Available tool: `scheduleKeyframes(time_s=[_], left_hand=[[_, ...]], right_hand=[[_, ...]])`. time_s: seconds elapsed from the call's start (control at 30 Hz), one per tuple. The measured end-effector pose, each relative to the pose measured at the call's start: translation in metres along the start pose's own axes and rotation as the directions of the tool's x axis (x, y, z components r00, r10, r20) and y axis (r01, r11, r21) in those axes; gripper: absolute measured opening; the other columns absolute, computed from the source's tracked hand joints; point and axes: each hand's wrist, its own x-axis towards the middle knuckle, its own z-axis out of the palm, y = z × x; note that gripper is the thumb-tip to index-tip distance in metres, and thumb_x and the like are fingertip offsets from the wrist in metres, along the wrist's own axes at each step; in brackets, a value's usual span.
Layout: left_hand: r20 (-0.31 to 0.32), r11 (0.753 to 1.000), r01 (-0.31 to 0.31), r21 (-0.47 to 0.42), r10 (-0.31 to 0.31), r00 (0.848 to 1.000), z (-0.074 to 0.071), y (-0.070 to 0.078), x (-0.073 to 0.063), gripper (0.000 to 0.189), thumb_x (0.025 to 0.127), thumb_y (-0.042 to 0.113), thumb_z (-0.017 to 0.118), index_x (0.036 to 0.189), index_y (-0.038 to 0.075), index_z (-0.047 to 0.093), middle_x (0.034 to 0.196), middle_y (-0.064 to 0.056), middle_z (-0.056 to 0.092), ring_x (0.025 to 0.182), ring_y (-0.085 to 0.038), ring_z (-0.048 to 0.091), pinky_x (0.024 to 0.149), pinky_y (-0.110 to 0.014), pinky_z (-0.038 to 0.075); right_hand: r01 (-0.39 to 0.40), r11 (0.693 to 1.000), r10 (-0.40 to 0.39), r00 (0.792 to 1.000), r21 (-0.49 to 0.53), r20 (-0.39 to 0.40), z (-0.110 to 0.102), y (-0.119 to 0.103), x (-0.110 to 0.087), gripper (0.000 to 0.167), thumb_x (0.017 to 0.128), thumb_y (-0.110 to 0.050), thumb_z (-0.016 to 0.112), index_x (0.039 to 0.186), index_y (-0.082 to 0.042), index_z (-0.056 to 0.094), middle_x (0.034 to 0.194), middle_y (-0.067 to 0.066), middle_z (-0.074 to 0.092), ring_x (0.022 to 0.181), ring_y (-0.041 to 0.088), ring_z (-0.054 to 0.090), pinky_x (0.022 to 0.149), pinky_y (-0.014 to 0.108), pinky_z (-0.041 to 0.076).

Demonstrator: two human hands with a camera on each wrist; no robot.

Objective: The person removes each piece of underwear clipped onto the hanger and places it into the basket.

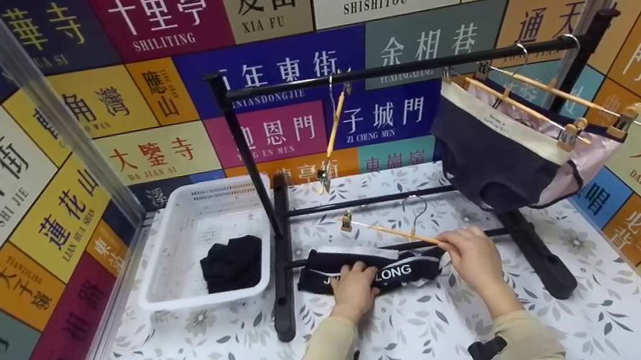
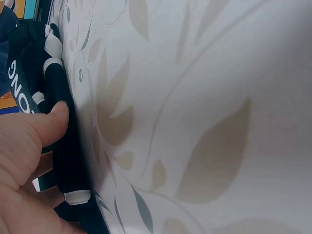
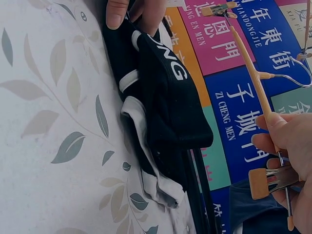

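Observation:
Black underwear (image 1: pixel 411 270) with white lettering on its waistband lies bunched on the table at the foot of the rack. My left hand (image 1: pixel 355 289) grips it near the middle; the thumb (image 2: pixel 57 119) presses on the dark cloth in the left wrist view. Just right of and above the garment, my right hand (image 1: pixel 473 256) holds a wooden clip hanger (image 1: pixel 397 232) by one end. That end's clip (image 3: pixel 273 181) shows by my fingers in the right wrist view, and the other clip (image 1: pixel 347 221) points up and left. Neither of these clips has cloth in it.
The black rack (image 1: pixel 392 70) stands over the garment. On its top bar hang a bare clip hanger (image 1: pixel 334 135) and, at right, dark briefs (image 1: pixel 494 146) clipped to hangers. A white basket (image 1: pixel 169 266) with black cloth (image 1: pixel 234 264) stands at left. Printed panels (image 1: pixel 276 66) wall the table.

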Motion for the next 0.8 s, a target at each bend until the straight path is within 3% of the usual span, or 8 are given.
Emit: scheduleKeyframes(time_s=[0.13, 0.37, 0.8], left_hand=[[-0.021, 1.0, 0.013, 0.017, -0.012, 1.0, 0.0007, 0.0015, 0.0002, 0.034, 0.082, 0.03, 0.078, 0.114, 0.019, 0.07, 0.119, -0.004, 0.06, 0.111, -0.032, 0.053, 0.086, -0.062, 0.046], [-0.039, 0.999, 0.026, 0.037, -0.024, 0.999, 0.0011, 0.002, -0.0006, 0.035, 0.077, 0.032, 0.083, 0.106, 0.017, 0.071, 0.112, -0.004, 0.062, 0.108, -0.03, 0.055, 0.086, -0.06, 0.047], [-0.043, 0.996, -0.002, 0.094, 0.006, 0.999, 0.0003, 0.0003, -0.0022, 0.022, 0.079, 0.013, 0.074, 0.101, 0.014, 0.072, 0.106, -0.006, 0.066, 0.101, -0.03, 0.058, 0.081, -0.055, 0.048]], right_hand=[[-0.015, 1.0, 0.015, 1.0, -0.003, 0.008, -0.0006, 0.0001, -0.0003, 0.012, 0.082, -0.009, 0.078, 0.093, -0.011, 0.075, 0.09, 0.006, 0.073, 0.086, 0.033, 0.06, 0.083, 0.047, 0.048], [0.004, 1.0, -0.004, 1.0, -0.019, -0.009, -0.0007, 0.0005, -0.0013, 0.012, 0.082, -0.01, 0.079, 0.093, -0.012, 0.076, 0.089, 0.004, 0.073, 0.079, 0.031, 0.059, 0.069, 0.045, 0.046], [-0.009, 1.0, 0.009, 1.0, -0.013, -0.005, -0.0036, 0.0, -0.0004, 0.013, 0.082, -0.01, 0.079, 0.094, -0.012, 0.076, 0.09, 0.005, 0.073, 0.083, 0.031, 0.06, 0.073, 0.045, 0.047]])
